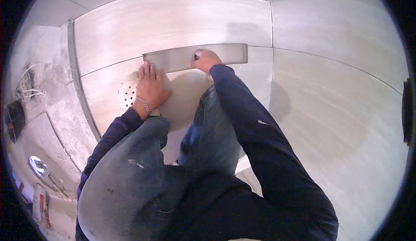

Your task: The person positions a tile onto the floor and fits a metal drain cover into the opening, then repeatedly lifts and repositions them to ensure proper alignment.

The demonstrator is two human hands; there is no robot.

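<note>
A long, narrow grey rectangular panel (pixel 173 58) with a dark rim lies along the joint between two pale, veined tiles. My left hand (pixel 151 89), with a chain bracelet at the wrist, is laid flat, fingers stretched toward the panel's near left corner. It overlaps a cream clog (pixel 128 92) with round holes. Over the middle of the panel, my right hand (pixel 206 62) is closed with its fingertips bent in, right at the panel's surface. Something small and dark shows by those fingers; I cannot tell what it is.
Large pale tiles (pixel 338 98) with thin dark joints extend to the right. At left, a grey edge strip (pixel 80 85) borders rough, unfinished plaster with loose white wires (pixel 32 92). A red-and-white package (pixel 41 204) is at lower left. My bent knees in jeans (pixel 130 176) fill the foreground.
</note>
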